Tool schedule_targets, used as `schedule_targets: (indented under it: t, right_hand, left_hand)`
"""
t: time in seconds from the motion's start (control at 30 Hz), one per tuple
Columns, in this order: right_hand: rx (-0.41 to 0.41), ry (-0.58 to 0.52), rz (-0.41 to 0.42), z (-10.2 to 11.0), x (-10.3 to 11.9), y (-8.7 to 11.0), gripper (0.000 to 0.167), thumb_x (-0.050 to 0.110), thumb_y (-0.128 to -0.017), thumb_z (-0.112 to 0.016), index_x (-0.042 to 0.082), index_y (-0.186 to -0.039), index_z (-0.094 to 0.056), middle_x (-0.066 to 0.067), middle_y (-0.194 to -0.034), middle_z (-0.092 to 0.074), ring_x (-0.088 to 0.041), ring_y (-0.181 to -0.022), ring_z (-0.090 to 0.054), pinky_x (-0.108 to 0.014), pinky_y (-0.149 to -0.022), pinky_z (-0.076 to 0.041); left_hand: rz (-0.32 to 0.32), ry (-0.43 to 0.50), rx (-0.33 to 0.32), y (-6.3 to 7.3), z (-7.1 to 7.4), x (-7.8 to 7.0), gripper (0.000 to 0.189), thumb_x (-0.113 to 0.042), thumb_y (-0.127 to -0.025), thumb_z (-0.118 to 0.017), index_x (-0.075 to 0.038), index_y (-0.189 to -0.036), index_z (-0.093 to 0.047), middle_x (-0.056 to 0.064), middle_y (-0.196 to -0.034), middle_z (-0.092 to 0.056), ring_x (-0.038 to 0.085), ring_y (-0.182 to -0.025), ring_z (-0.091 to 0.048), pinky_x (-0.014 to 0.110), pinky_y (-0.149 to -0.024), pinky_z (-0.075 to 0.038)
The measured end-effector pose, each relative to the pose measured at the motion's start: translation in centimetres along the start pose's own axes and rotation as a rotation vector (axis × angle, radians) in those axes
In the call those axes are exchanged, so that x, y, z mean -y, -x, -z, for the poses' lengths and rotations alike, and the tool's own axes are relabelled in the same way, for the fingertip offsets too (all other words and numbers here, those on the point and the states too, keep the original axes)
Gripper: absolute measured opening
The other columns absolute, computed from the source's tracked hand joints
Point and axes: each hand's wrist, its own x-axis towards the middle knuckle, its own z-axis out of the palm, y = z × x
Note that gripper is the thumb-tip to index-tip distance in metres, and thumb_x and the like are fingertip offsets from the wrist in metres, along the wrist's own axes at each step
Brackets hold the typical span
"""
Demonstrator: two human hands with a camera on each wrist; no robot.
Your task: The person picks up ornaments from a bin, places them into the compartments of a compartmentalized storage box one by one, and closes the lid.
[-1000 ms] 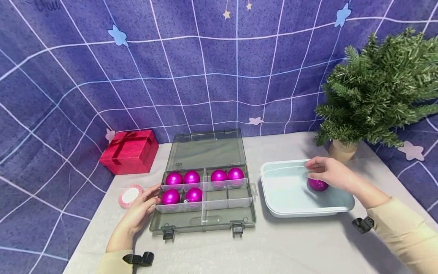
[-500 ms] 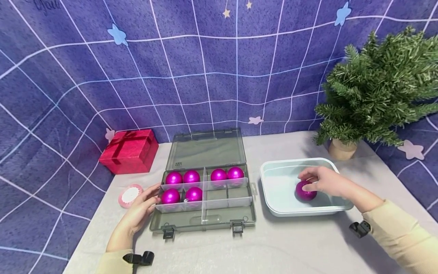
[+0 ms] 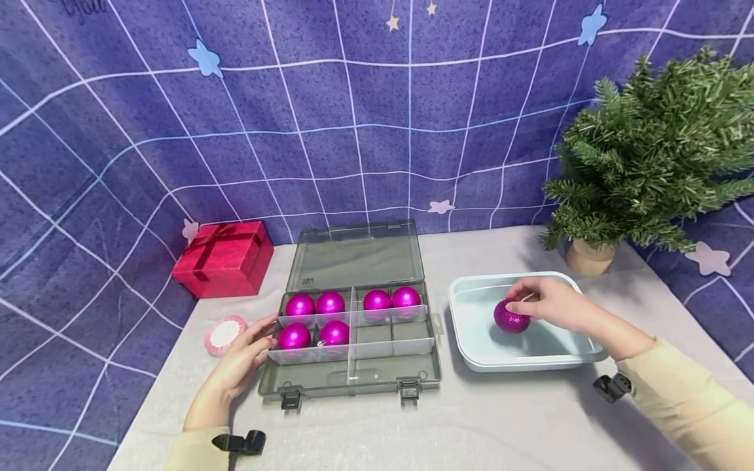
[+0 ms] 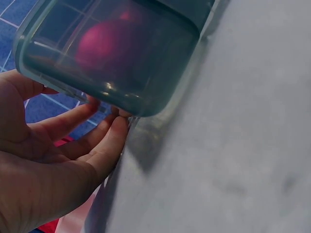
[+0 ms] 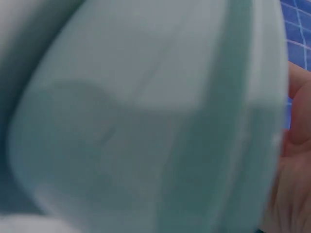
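In the head view, a grey see-through storage box (image 3: 306, 378) lies with its lid (image 3: 359, 258) folded back. Several shiny magenta baubles (image 3: 294, 337) sit in its back and left middle compartments. My left hand (image 3: 238, 360) holds the box's left side, and the left wrist view has the fingers (image 4: 109, 141) curled against the wall below the rim. To the right, my right hand (image 3: 550, 302) pinches a glittery magenta bauble (image 3: 511, 318) over a pale blue tray (image 3: 471, 350). The right wrist view shows mostly the tray's outer wall (image 5: 146, 141); the bauble is hidden there.
A red gift box (image 3: 226, 261) stands at the back left, with a pink ribbon roll (image 3: 226, 335) in front of it. A small artificial pine tree (image 3: 654, 157) rises behind the tray. Patterned blue cloth (image 3: 377, 98) hangs along the back.
My right hand has moved left across the tray with the glittery bauble, lifting it slightly in the last half second. The left hand and the storage box stay put.
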Motion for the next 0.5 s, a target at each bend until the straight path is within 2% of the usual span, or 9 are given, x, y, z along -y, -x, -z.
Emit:
schedule_targets:
  t: [0.17, 0.23, 0.5]
  right_hand:
    - [-0.031, -0.035, -0.003, -0.2, 2.7, -0.8, 0.029, 0.021, -0.094, -0.072, -0.001, -0.112, -0.068, -0.01, -0.104, -0.071, -0.019, -0.092, -0.068, -0.03, -0.076, -0.057]
    - [-0.026, -0.091, 0.006, -0.5, 3.9, -1.3, 0.03, 0.02, -0.095, -0.071, -0.002, -0.114, -0.067, -0.012, -0.107, -0.071, -0.021, -0.094, -0.068, -0.032, -0.078, -0.057]
    - [0.063, -0.497, 0.028, -4.1, 8.1, -3.6, 0.035, 0.006, -0.093, -0.069, -0.014, -0.121, -0.059, -0.022, -0.114, -0.065, -0.021, -0.097, -0.067, -0.036, -0.086, -0.056]
  left_hand:
    - [-0.005, 0.004, 0.006, 0.0, 0.0, -0.1, 0.064, 0.001, -0.097, -0.048, 0.003, -0.158, -0.028, 0.027, -0.159, -0.03, 0.002, -0.119, -0.05, 0.02, -0.095, -0.042]
    - [-0.004, 0.002, 0.005, 0.0, 0.0, -0.1, 0.064, 0.001, -0.097, -0.048, 0.003, -0.158, -0.028, 0.027, -0.159, -0.03, 0.0, -0.12, -0.049, 0.02, -0.095, -0.043]
    - [0.004, 0.0, -0.002, 0.0, -0.1, -0.1, 0.064, 0.001, -0.097, -0.048, 0.003, -0.158, -0.028, 0.027, -0.16, -0.03, -0.002, -0.12, -0.049, 0.019, -0.095, -0.042]
